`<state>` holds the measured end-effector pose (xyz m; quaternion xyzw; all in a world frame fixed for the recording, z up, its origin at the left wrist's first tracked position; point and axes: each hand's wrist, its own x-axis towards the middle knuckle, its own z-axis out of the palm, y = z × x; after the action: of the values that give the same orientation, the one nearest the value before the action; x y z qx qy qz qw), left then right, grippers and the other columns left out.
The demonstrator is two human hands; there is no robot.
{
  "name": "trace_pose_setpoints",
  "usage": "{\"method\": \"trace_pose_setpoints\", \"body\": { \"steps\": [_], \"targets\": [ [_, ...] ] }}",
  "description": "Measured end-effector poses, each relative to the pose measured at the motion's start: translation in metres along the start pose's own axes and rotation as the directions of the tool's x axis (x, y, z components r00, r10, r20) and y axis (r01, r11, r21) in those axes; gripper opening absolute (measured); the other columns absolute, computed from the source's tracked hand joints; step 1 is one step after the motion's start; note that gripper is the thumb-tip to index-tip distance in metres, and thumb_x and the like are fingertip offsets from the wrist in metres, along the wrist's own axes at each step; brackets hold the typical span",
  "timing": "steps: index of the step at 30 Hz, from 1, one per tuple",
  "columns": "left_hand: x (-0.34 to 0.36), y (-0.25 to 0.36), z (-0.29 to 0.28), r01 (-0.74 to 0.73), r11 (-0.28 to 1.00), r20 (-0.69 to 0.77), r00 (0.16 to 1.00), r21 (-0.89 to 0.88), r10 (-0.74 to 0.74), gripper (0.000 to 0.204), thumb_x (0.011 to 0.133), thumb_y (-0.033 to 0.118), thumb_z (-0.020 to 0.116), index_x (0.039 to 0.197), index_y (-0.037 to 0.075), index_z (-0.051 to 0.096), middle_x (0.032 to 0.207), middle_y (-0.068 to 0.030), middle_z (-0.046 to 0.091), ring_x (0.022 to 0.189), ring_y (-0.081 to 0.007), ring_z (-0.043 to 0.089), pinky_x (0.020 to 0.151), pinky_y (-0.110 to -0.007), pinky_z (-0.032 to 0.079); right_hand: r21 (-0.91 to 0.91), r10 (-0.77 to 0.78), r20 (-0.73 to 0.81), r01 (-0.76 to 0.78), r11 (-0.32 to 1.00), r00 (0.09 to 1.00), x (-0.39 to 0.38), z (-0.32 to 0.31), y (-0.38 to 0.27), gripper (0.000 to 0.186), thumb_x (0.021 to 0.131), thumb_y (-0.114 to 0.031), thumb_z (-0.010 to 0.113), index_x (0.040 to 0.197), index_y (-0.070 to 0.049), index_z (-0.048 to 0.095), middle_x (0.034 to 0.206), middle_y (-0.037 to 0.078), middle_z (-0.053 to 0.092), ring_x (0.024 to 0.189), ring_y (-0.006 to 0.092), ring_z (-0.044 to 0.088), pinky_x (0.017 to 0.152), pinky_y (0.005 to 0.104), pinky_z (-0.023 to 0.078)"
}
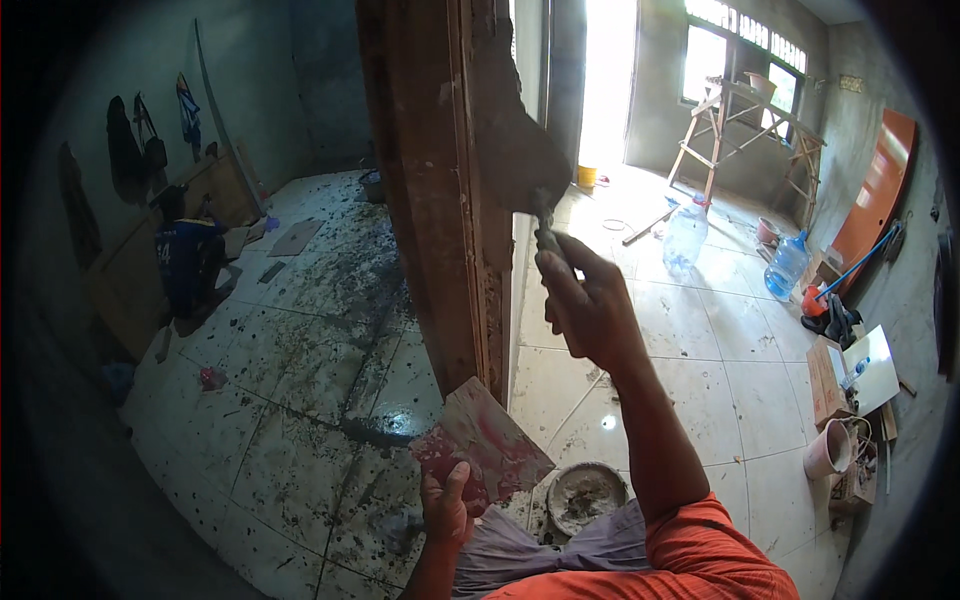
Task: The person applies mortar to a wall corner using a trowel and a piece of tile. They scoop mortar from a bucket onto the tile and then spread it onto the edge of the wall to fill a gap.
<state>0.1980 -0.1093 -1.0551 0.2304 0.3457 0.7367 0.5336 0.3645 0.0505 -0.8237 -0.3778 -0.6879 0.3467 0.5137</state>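
My right hand (597, 305) is raised and closed round the handle of a trowel (543, 215). The trowel's dark blade lies against the grey plastered strip of wall (500, 120) beside a brown wooden door frame (415, 170); blade and plaster are hard to tell apart. Lower down, my left hand (447, 505) grips the edge of a flat reddish board (485, 445) smeared with grey mortar, its thumb on top. The board is tilted near the foot of the frame. Close by my legs stands a round tub (553, 520) with grey mortar in it.
Left of the frame, a person (185, 250) crouches by a board on a mortar-spattered tile floor (290, 350). On the right are a wooden trestle scaffold (720, 140), large clear water bottles (685, 235), a pink bucket (828, 450), boxes and a leaning orange panel (880, 195).
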Motion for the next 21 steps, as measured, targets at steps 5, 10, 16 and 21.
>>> {"method": "trace_pose_setpoints", "body": {
  "steps": [5,10,16,21],
  "targets": [
    [-0.002,-0.007,0.006,0.032,0.999,-0.025,0.999,-0.012,-0.032,0.029,0.093,0.006,0.063,0.120,0.012,0.056,0.097,0.0015,0.062,0.083,-0.0095,0.063,0.063,-0.026,0.055,-0.010,0.095,0.030,-0.095,0.995,0.995,-0.023,-0.005,0.040,0.039,0.104,-0.032,0.057,0.127,-0.001,0.061,0.076,0.005,0.060,0.062,0.0080,0.058,0.054,0.0278,0.050],
    [-0.001,-0.009,0.030,0.019,1.000,-0.181,0.983,-0.001,-0.019,0.030,0.093,0.007,0.062,0.122,0.014,0.056,0.099,0.0029,0.061,0.079,-0.0080,0.061,0.056,-0.022,0.050,-0.050,0.172,0.124,-0.167,0.985,0.977,-0.056,-0.036,0.101,0.040,0.103,-0.027,0.061,0.130,0.001,0.060,0.080,0.004,0.060,0.064,0.0079,0.058,0.056,0.0276,0.051],
    [0.040,-0.021,-0.003,0.438,0.897,-0.033,0.897,-0.063,-0.441,0.026,0.091,0.008,0.062,0.116,0.013,0.058,0.085,0.0019,0.060,0.065,-0.0089,0.059,0.052,-0.027,0.051,0.300,0.212,0.412,-0.352,0.887,0.886,-0.113,-0.103,0.196,0.034,0.099,-0.020,0.064,0.121,0.006,0.066,0.082,0.003,0.062,0.069,0.0105,0.059,0.060,0.0271,0.049],
    [0.114,0.003,0.078,0.509,0.837,-0.038,0.858,0.201,-0.512,0.013,0.091,0.011,0.064,0.103,0.013,0.059,0.072,0.0060,0.055,0.055,-0.0055,0.051,0.045,-0.024,0.040,0.125,0.376,0.769,-0.698,0.705,0.517,-0.025,-0.158,0.206,0.038,0.103,-0.033,0.058,0.119,-0.001,0.069,0.073,-0.001,0.059,0.062,0.0073,0.053,0.054,0.0254,0.044]
  ]
}}
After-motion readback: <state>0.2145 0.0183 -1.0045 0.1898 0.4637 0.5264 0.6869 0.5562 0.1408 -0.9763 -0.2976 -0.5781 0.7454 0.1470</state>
